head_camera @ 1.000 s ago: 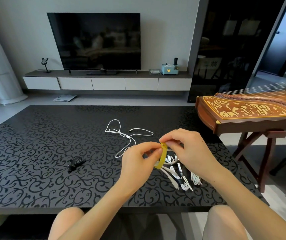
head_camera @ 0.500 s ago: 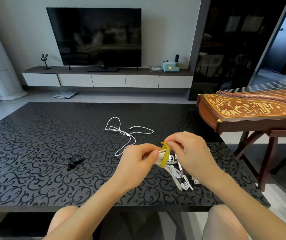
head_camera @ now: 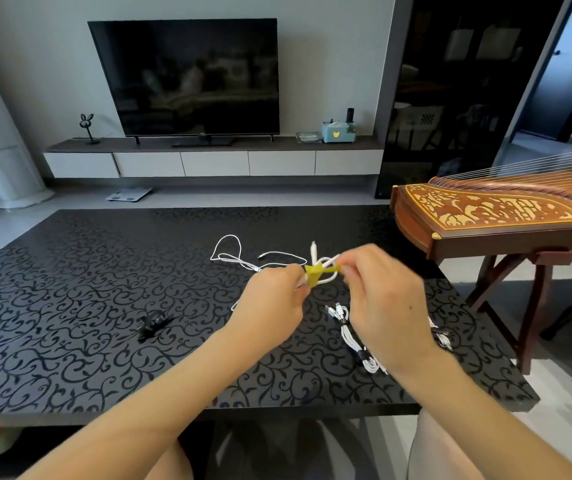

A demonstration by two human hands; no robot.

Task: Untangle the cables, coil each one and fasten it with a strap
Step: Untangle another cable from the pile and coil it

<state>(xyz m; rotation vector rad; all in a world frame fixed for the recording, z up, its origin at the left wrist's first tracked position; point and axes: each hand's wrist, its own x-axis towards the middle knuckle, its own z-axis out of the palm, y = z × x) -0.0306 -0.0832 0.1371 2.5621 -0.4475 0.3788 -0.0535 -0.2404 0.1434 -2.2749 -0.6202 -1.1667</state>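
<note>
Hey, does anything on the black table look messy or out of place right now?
One white cable sprawls loose and uncoiled in the middle, unlike the strapped bundles near the right hand. A black strap lies alone to its left. Nothing looks damaged.

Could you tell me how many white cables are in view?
4: loose cable on the table, held cable in yellow strap, bundle under the right hand, fourth cable behind that wrist; maybe more.

My left hand (head_camera: 270,301) and right hand (head_camera: 383,306) are bare, as are my forearms (head_camera: 160,393). My left knee (head_camera: 170,462) is uncovered; pale cloth may cover my right knee (head_camera: 451,445), hard to tell.
</note>
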